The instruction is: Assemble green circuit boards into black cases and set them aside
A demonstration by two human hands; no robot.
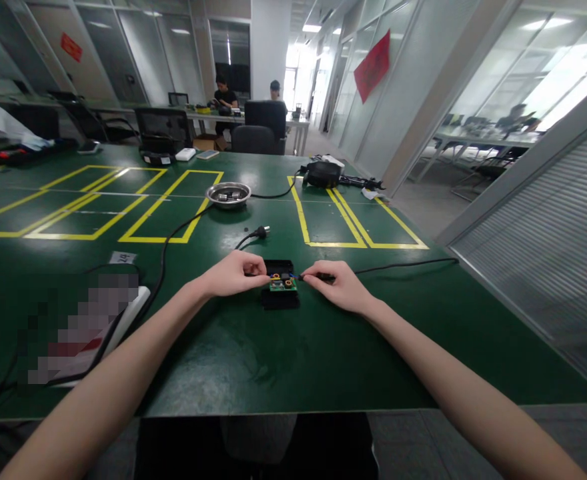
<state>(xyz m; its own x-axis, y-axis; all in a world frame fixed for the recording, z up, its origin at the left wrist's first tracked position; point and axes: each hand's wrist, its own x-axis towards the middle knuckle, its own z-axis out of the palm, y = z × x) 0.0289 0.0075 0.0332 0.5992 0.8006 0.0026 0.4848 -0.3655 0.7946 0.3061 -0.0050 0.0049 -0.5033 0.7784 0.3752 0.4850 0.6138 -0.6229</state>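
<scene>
A small green circuit board with copper-wound coils and coloured wires lies before me, between the halves of an opened black plastic case. The thumb and fingers of my left hand are closed at the board's left end; what they pinch is hidden. At the right end, my right hand pinches a black cable, close to where blue wires meet the board. That cable runs off to the right across the green table. Just beyond my left hand lies a black power plug, its cord passing behind the hand.
A steel bowl holding small metal parts stands farther back. A power strip, partly blurred out, and black cords lie at left. A black device sits at the back right. Yellow tape rectangles mark the table. People sit in the background.
</scene>
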